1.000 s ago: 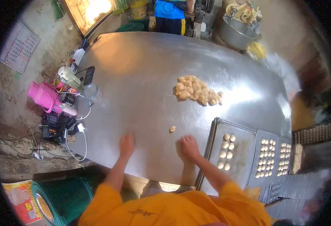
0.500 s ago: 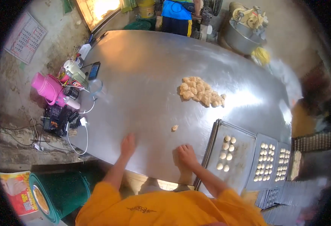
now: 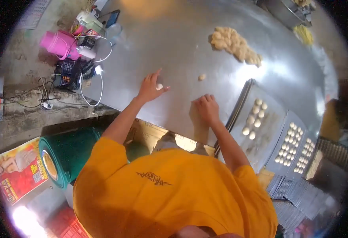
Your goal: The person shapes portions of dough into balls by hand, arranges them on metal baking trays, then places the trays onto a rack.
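My left hand [image 3: 149,89] is over the metal table [image 3: 154,47], its thumb and fingers spread apart. A small pale dough ball [image 3: 159,86] sits in the gap between thumb and fingers, not gripped. To the right, my right hand [image 3: 208,108] rests palm down on the table with its fingers curled in; whatever is beneath it is hidden. Just beyond that hand is a single dough piece [image 3: 201,77]. Farther off, a heap of dough pieces [image 3: 235,44] stretches across the tabletop.
At the right edge, a baking tray [image 3: 275,119] carries rows of dough balls; more filled trays [image 3: 297,139] lie beside it. A pink jug [image 3: 59,44], a phone [image 3: 113,18] and a white cable [image 3: 102,85] crowd the left side. A green bin [image 3: 77,152] stands below.
My view has tilted, so the table appears higher. The left hand, blurred and palm down before, is now spread, with a dough ball showing beside it. The right hand stays curled on the table.
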Demonstrator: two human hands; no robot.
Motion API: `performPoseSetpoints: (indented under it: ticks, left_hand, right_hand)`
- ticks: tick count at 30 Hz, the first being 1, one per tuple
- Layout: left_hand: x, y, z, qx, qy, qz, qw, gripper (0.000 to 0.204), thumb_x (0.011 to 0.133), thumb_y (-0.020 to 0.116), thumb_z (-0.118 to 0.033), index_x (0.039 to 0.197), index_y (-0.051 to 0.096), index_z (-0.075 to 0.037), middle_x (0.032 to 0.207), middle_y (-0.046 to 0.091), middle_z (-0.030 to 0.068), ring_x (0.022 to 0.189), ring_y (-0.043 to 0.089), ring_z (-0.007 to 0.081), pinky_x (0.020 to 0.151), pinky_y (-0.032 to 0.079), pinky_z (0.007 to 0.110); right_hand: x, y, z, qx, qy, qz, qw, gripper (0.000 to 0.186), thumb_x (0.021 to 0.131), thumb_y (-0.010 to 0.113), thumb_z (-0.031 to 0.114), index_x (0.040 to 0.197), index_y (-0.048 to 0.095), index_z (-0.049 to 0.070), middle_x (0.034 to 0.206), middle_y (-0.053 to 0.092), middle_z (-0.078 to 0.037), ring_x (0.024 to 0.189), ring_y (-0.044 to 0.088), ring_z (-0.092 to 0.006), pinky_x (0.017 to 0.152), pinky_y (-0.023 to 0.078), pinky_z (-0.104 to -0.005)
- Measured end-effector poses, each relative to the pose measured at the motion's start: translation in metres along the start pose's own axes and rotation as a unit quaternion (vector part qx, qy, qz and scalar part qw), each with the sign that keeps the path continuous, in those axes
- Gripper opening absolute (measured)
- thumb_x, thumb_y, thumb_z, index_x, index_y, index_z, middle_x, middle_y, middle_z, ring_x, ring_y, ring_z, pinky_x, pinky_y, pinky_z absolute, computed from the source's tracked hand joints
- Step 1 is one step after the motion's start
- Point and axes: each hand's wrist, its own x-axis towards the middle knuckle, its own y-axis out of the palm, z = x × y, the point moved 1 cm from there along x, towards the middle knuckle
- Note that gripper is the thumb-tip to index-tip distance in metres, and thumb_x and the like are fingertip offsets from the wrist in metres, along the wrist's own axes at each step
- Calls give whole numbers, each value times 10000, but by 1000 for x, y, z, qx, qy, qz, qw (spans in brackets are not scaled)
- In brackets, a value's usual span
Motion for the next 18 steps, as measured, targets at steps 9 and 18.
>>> performPoseSetpoints:
  ticks: [9,18]
  left_hand:
    - [-1,69,-189,-226,-31,35,973,192,772,636,-119,955,637,-61,949,599,119,870,588,292,761,483,364]
    - [-33,102,-395,-179,257,-23,949,193,776,669,-237,904,653,-93,863,627,49,810,552,246,747,364,416]
  right_hand:
    - [-140,-94,-49,189,188,-142,953,260,770,641,51,1030,629,63,957,568,-110,881,590,-256,768,485,-334]
    - [-211,-185,-120,194,250,-296,901,240,753,675,12,989,634,23,905,613,-98,799,617,-219,704,504,-285]
